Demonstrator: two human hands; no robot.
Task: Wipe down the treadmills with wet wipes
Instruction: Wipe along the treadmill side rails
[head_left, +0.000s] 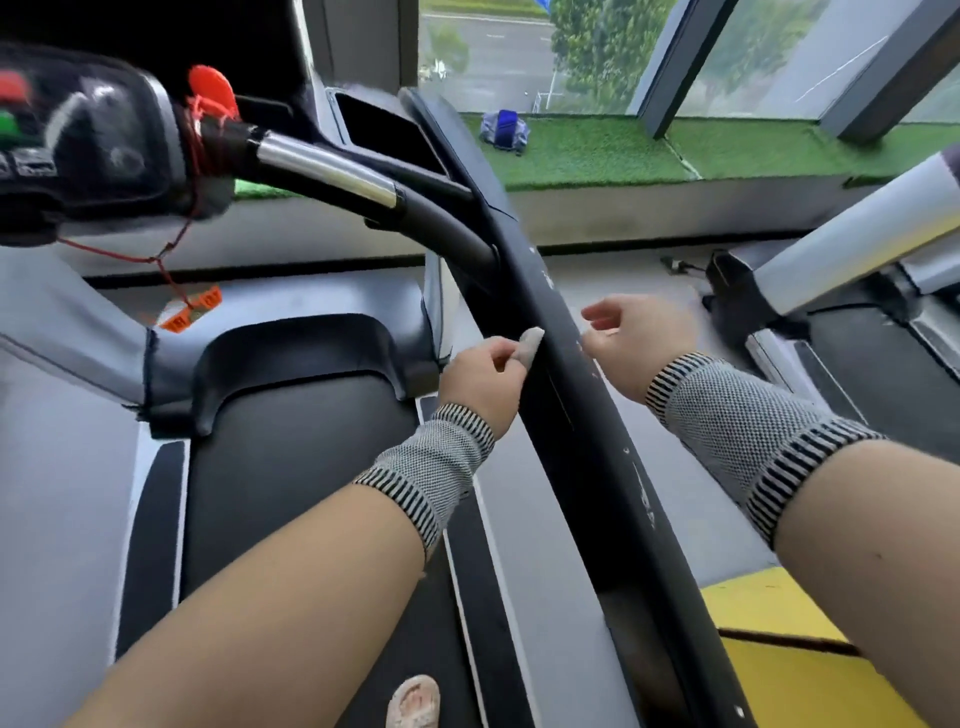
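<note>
We took the long black side rail (582, 395) of the treadmill as our landmark; it ran diagonally from the console down toward the yellow floor panel (779, 670). On the belt side of that rail, our left hand (485, 374) pinched a small folded grey wet wipe (531, 347) between thumb and curled fingers, and the wipe's edge lay against the rail's inner face. On the far side of the rail, just beside it, our right hand (634, 343) hovered with fingers loosely curled and holding nothing that we could see; whether it touched the rail we could not tell. Both wrists wore grey knitted bands with black-and-white striped cuffs (748, 431). Up the rail from the wipe, the chrome and black handlebar (332, 169) joined it, with a red safety key cord (171, 260) and an orange clip (192, 309) hanging below the console. The black running belt (291, 467) lay beside the rail under our left arm. Beyond the rail's top, a blue and grey bag (505, 130) sat on green artificial turf (597, 150) by the window.
</note>
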